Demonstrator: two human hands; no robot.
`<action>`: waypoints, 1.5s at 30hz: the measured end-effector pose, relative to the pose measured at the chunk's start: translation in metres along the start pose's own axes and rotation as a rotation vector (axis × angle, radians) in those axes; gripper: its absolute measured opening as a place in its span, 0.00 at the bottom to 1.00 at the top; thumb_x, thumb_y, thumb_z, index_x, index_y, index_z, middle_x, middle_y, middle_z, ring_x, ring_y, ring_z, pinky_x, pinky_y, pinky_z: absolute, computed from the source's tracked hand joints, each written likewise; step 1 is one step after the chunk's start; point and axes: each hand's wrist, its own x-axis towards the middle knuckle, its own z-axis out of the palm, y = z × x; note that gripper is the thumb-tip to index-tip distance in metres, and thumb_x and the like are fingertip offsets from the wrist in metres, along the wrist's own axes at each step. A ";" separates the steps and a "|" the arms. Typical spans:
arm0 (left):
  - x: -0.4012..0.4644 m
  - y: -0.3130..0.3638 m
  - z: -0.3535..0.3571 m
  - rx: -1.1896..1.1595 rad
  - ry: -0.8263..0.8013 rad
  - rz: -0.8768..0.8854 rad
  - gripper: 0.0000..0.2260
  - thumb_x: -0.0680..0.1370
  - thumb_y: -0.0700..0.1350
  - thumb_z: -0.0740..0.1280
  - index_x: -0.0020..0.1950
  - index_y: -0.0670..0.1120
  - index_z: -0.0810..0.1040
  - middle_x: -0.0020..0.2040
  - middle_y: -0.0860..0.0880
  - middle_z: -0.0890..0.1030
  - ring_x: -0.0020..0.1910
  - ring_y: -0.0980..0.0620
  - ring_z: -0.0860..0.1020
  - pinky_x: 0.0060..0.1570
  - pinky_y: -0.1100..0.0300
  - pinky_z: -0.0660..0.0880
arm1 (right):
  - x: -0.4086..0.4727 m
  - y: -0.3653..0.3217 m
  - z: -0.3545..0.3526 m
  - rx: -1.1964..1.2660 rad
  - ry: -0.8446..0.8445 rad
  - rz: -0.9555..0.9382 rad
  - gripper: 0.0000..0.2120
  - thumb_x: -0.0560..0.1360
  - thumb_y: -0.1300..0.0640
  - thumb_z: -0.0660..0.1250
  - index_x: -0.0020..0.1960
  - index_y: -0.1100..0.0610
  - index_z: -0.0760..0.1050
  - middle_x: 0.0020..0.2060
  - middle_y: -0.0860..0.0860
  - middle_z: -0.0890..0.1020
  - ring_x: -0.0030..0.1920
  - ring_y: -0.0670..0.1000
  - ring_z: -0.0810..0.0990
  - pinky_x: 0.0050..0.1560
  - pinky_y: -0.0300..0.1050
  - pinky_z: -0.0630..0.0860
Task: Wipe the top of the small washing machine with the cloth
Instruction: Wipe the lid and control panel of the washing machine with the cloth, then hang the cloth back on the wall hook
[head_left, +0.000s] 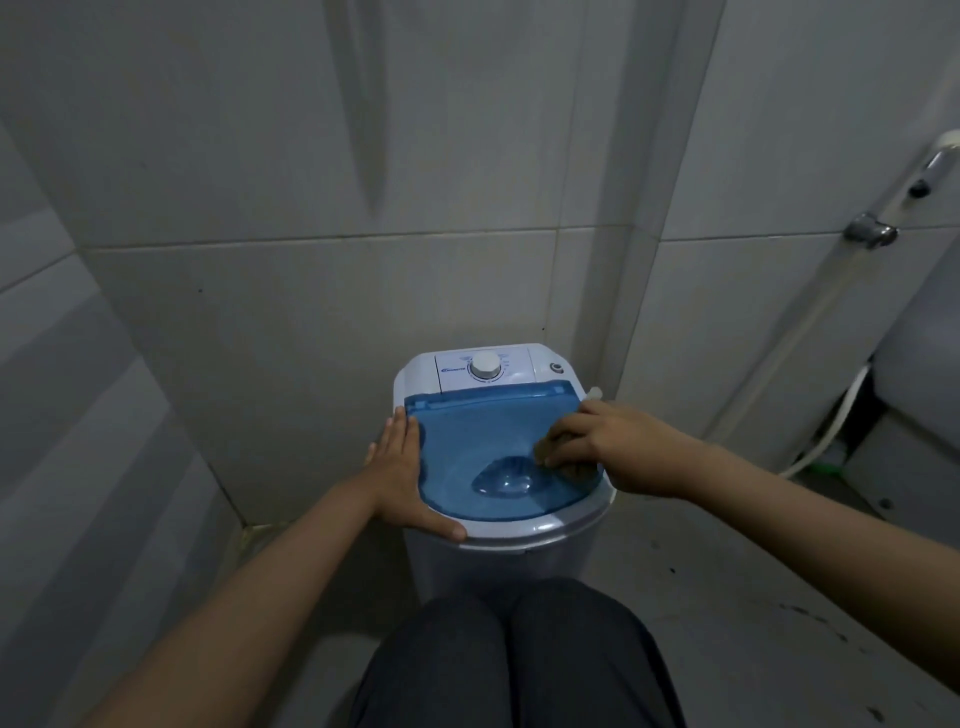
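**Wiping lid, machine braced**

One small washing machine (498, 519), centre frame, against tiled corner; one blue lid (467, 441) closed. Left hand (402, 467) lies flat and open on the rim, holding nothing, likely steadying. Right hand (608, 447) curls over one brown cloth (571, 470), pressing it onto lid's right edge. One white dial (485, 366) behind.

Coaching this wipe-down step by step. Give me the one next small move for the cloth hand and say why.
Probably sweep the cloth leftward across the blue lid. The right hand presses it at the lid's right edge, beside the recessed handle dip, so the rest of the lid lies to its left. The left hand lies flat on the washing machine's left rim, steadying it.
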 end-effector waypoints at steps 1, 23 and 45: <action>0.002 0.000 -0.002 0.013 -0.016 -0.011 0.76 0.43 0.79 0.64 0.73 0.41 0.28 0.75 0.43 0.27 0.74 0.45 0.29 0.72 0.45 0.35 | 0.005 0.003 -0.005 0.054 0.038 0.053 0.26 0.73 0.67 0.63 0.65 0.44 0.72 0.64 0.48 0.74 0.60 0.53 0.72 0.58 0.50 0.74; 0.137 0.047 -0.104 -0.888 0.606 0.142 0.10 0.73 0.41 0.71 0.48 0.55 0.78 0.46 0.53 0.82 0.47 0.58 0.80 0.43 0.67 0.78 | 0.163 0.105 -0.023 1.888 0.167 0.575 0.14 0.75 0.58 0.64 0.59 0.62 0.75 0.48 0.57 0.80 0.49 0.54 0.80 0.51 0.46 0.79; -0.082 0.199 -0.512 -0.992 0.153 0.069 0.26 0.63 0.66 0.69 0.46 0.46 0.80 0.43 0.48 0.84 0.44 0.53 0.82 0.47 0.58 0.78 | 0.134 0.081 -0.481 2.138 0.129 0.699 0.17 0.72 0.65 0.68 0.61 0.64 0.75 0.42 0.53 0.85 0.40 0.47 0.85 0.38 0.38 0.82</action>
